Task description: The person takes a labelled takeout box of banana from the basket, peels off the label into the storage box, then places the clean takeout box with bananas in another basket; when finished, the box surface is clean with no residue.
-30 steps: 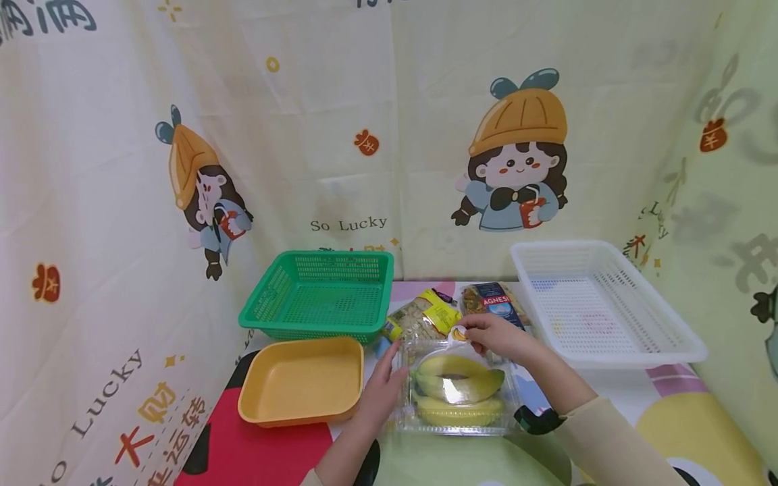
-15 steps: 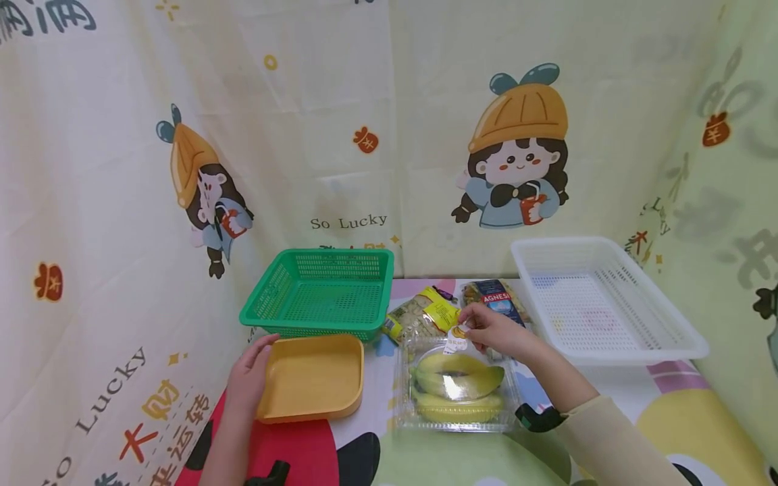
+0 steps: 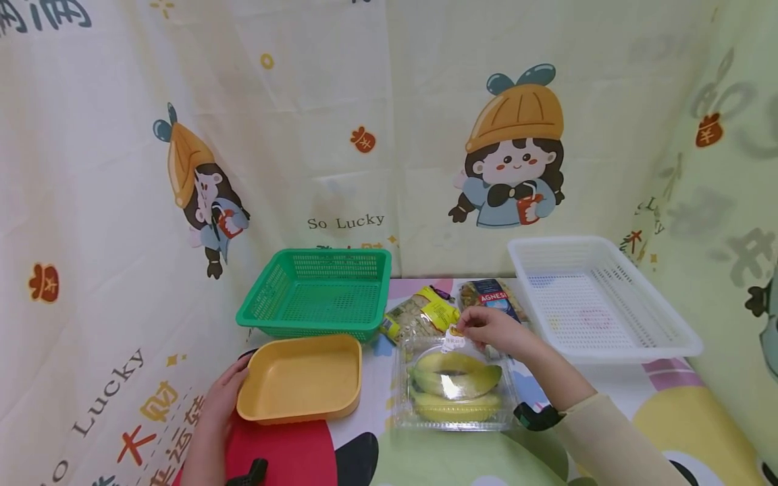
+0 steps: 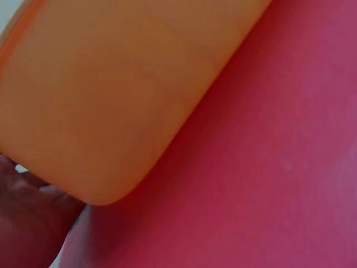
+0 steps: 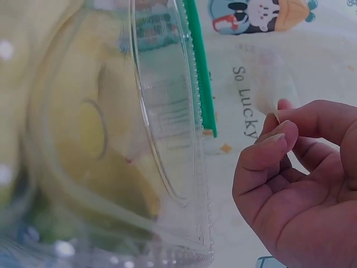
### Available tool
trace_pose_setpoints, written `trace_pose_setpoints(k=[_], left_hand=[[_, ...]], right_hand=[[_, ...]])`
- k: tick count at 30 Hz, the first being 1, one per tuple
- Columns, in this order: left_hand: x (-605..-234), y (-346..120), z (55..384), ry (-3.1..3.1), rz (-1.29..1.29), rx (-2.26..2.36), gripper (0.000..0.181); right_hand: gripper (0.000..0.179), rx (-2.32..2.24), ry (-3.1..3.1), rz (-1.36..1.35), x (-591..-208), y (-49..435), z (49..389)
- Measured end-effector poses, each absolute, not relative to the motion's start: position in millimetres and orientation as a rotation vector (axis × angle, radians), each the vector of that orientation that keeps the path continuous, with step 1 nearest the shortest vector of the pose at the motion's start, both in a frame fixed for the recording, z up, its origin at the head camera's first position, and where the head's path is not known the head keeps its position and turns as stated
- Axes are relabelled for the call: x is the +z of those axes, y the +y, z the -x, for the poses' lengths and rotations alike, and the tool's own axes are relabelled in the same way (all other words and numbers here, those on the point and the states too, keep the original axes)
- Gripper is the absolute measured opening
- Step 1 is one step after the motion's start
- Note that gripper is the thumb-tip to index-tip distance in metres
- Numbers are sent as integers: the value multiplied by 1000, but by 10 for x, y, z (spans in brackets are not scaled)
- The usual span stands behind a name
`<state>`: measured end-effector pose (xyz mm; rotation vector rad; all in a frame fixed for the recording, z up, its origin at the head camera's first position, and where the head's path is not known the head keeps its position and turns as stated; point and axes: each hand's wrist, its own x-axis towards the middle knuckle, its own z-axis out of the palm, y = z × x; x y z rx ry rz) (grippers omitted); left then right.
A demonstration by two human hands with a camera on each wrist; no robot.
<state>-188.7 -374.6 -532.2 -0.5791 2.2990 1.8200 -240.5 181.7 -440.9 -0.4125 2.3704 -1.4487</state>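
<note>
My right hand (image 3: 494, 329) pinches a small white sticker (image 3: 453, 339) between thumb and index finger, above the far edge of a clear plastic clamshell box (image 3: 452, 426). Bananas (image 3: 456, 379) lie inside the lidded box. From the right wrist view, the thumb and index fingertips (image 5: 281, 131) meet, with the sticker seen nearly edge-on. My left hand (image 3: 220, 398) is beside the left wall of a yellow-orange tray (image 3: 300, 378), its fingers fairly straight. Close up in the left wrist view, the palm lies against the tray's corner (image 4: 100, 184); most fingers are hidden there.
Behind the tray stands a green basket (image 3: 322, 307). A white basket (image 3: 574, 310) is at the back right. Between them lie a yellow-labelled bag (image 3: 416, 317) and an AGNESI packet (image 3: 494, 297). A patterned cloth (image 3: 292, 445) covers the table, and printed curtains enclose it.
My left hand has left the clamshell box, moved left across the tray and come down beside its left wall. The right hand keeps its pinch on the sticker in nearly the same place.
</note>
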Motion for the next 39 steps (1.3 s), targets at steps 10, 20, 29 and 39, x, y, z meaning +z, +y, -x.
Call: trace_pose_setpoints(k=[10,20,29,39], left_hand=[[-5384,-3733,1965,2046,483,2153,51],[-5354,-3588,1989,1996,581,2194,43],[-5430,-3365,2100,1947,465,2258,44],[-5430,-3239,2145,1967,465,2232,43]], right_hand=[[19,-1440,2380,344,-4395,1807,2401],[25,-1384,2342,411,-4386,1821,2391],[31,-1326,2371,474,-4344,1826,2388],[33,-1318,2370,528,-4267,1804,2429]])
